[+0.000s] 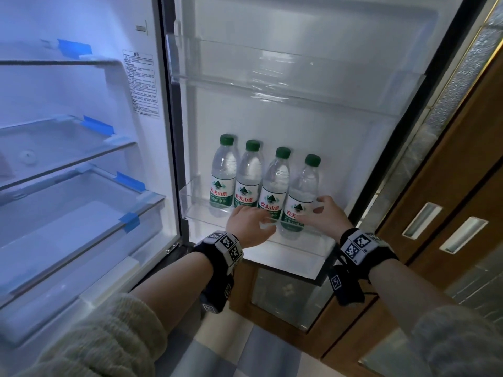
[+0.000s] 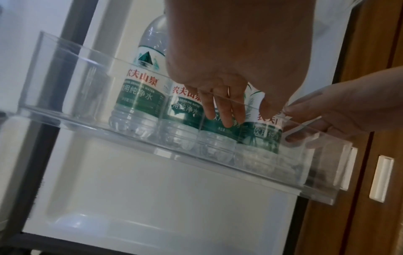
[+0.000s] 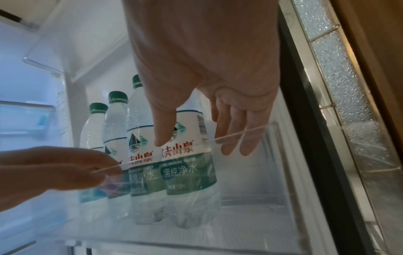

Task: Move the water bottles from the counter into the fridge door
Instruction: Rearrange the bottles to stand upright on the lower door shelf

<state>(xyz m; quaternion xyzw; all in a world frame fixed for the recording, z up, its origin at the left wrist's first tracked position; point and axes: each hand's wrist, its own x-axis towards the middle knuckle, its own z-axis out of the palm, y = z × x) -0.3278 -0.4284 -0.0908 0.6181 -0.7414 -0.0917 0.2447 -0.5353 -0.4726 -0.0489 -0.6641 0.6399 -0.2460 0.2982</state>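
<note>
Four bottles (image 1: 262,183) upright side by side in the lower door shelf (image 1: 190,202), left hand (image 1: 249,223) and right hand (image 1: 328,213) loose-fingered, gripping nothing; likely nearly finished, counter unseen.

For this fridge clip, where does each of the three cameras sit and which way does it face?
Head: above, looking down at the clear plastic door bin holding four green-capped water bottles; both forearms, left hand and right hand show.
Left wrist: low, facing the bin front; left hand above, right hand's fingers enter at the right.
Right wrist: looks down into the bin; right hand, left hand.
All three share the bottles and both hands.
</note>
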